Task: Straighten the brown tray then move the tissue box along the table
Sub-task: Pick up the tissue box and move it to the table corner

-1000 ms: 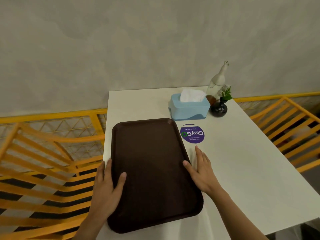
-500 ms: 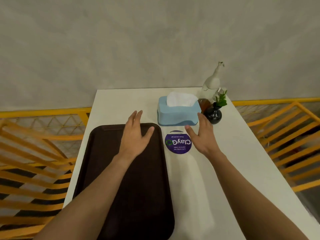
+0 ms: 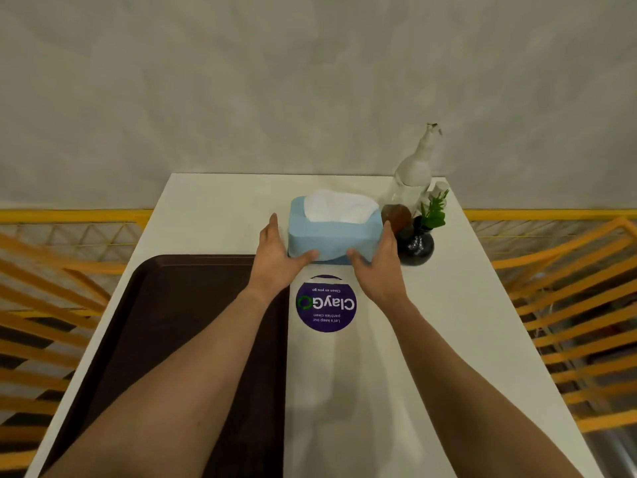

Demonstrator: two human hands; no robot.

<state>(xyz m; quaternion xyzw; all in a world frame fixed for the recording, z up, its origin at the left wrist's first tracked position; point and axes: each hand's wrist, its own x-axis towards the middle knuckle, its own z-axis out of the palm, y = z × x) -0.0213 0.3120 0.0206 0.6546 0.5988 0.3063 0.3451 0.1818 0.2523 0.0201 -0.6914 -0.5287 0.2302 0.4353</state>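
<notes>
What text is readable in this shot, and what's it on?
"ClayGO": large white letters, the O a green ring, on the round purple sticker on the white table; upside down from this view.
"Clean as you go": small line on the same sticker.
"Let's keep our pantries clean": small two-line text on the same sticker.
Tissue box, brown tray, bottle, vase: no readable text.
</notes>
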